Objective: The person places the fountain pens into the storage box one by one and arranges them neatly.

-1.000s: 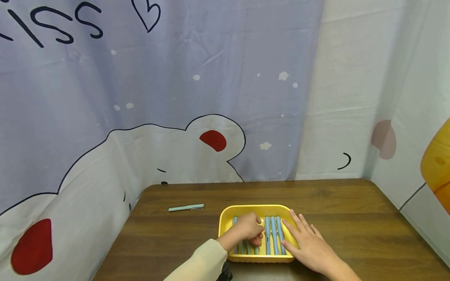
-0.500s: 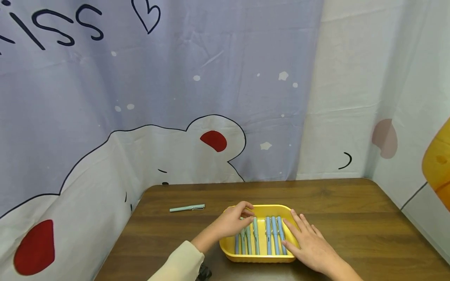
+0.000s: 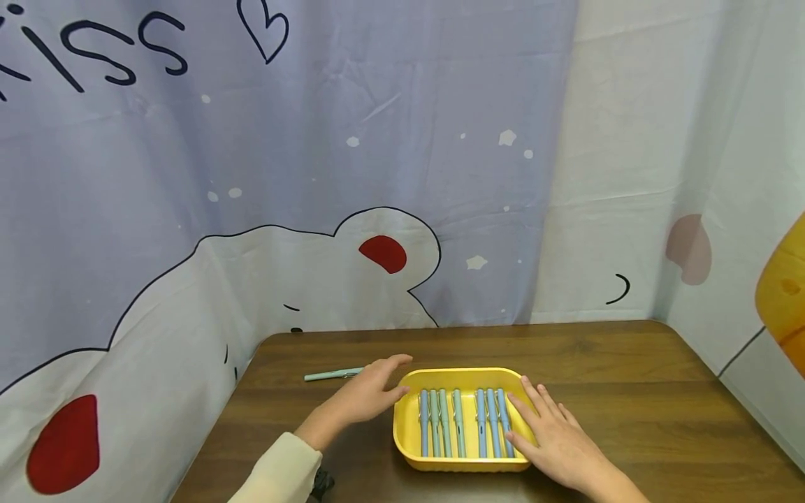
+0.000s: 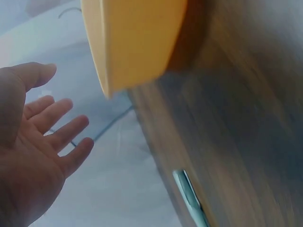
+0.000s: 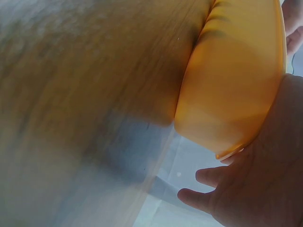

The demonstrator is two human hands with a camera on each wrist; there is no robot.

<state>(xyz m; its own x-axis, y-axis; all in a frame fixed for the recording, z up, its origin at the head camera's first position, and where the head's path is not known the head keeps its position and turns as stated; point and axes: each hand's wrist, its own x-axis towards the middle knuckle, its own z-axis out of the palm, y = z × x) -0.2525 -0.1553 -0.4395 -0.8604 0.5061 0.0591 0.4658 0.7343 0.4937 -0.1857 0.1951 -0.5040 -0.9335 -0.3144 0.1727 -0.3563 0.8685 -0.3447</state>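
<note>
A yellow tray (image 3: 462, 464) holds several pens lying side by side: a blue pen (image 3: 424, 423) at the left, green pens (image 3: 445, 423) beside it, and a group of blue pens (image 3: 492, 423) at the right. My left hand (image 3: 361, 395) hovers just off the tray's left rim, fingers spread and holding nothing. A lone green pen (image 3: 330, 375) lies on the table behind it, its clip end partly covered in the head view; the left wrist view shows this green pen (image 4: 190, 198) too. My right hand (image 3: 556, 440) rests on the tray's right rim with straight fingers.
The brown wooden table (image 3: 597, 363) runs around the tray on all sides. A printed curtain (image 3: 314, 140) hangs behind the table and along its left and right sides.
My left hand has lifted out of the tray and moved left past its rim, uncovering the pens on that side. The right hand stays on the right rim.
</note>
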